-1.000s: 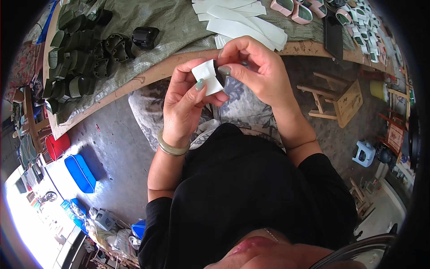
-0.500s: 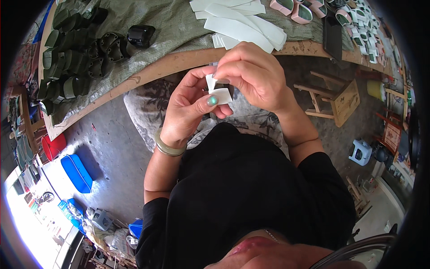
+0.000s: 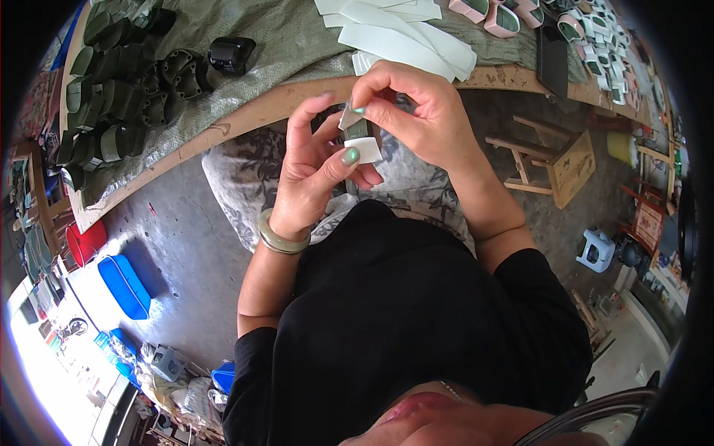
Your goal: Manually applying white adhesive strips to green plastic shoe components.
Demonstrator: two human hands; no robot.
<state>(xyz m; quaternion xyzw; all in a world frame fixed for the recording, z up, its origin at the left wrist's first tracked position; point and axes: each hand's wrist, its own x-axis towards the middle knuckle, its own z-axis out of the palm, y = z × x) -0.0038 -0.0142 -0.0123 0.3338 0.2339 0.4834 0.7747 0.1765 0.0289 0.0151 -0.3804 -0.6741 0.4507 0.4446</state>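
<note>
Head view, top centre: left grip [image 3: 316,165] is pinching a white-covered piece [image 3: 364,151] while right grip [image 3: 418,105], pinching its flap [image 3: 349,117], is newly baring green.

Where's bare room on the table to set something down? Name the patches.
Bare woven sheet lies between the black molded piece and the white strips; a smaller patch fronts the pink shells. Crowded: dark green shells at left, white shells far right.

"Can you read any label, number or sign from there?"
"No, I can't make out any lettering; at this size, nothing I see is legible."
</note>
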